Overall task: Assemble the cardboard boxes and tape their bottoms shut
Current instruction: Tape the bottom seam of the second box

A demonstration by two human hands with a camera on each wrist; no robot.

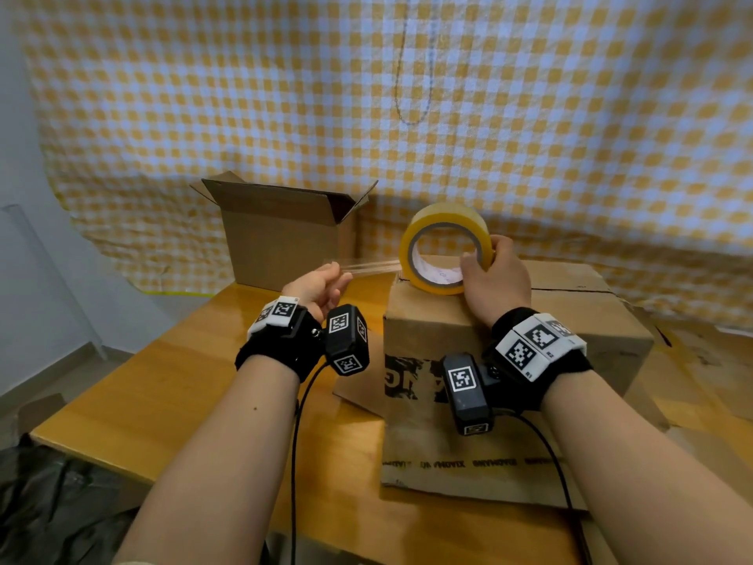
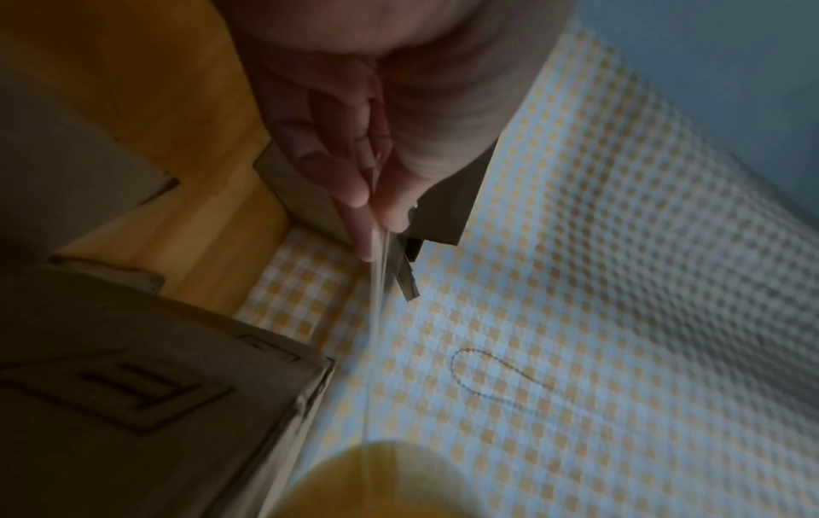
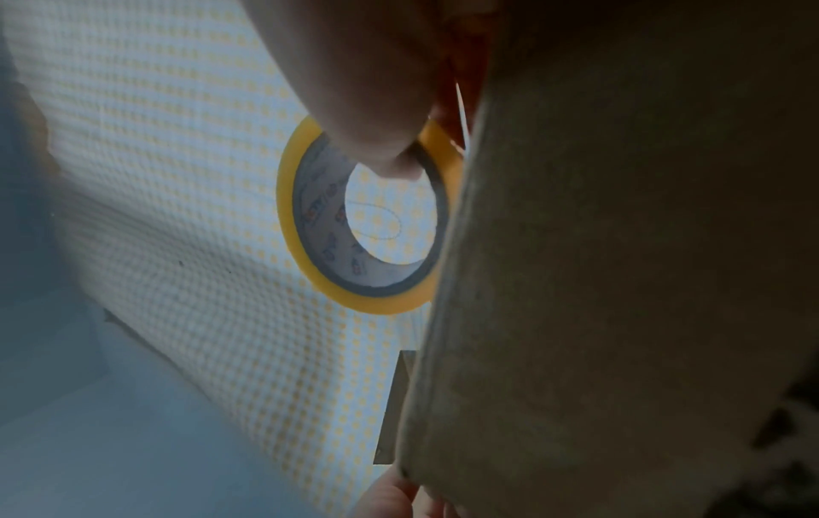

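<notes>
At frame centre: yellow roll of clear packing tape (image 1: pixel 444 248) stands on edge atop the closed brown cardboard box (image 1: pixel 517 332) on the wooden desk (image 1: pixel 171 385).
Right hand (image 1: pixel 495 279): fingers curled round the roll's rim, thumb inside.
Left hand (image 1: pixel 320 289): palm up, fingers pinching the pulled-out clear tape strip (image 1: pixel 368 266).
Upper left: open brown cardboard box (image 1: pixel 281 238).

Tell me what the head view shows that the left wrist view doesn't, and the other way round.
Only the head view shows the right hand gripping the tape roll on the near box, both wrist cameras, and the open box whole. Only the left wrist view shows, close up, the left hand's fingers and thumb pinching the tape strip edge-on. Both share the left hand, the strip, the roll, the wooden table and the checked cloth.
</notes>
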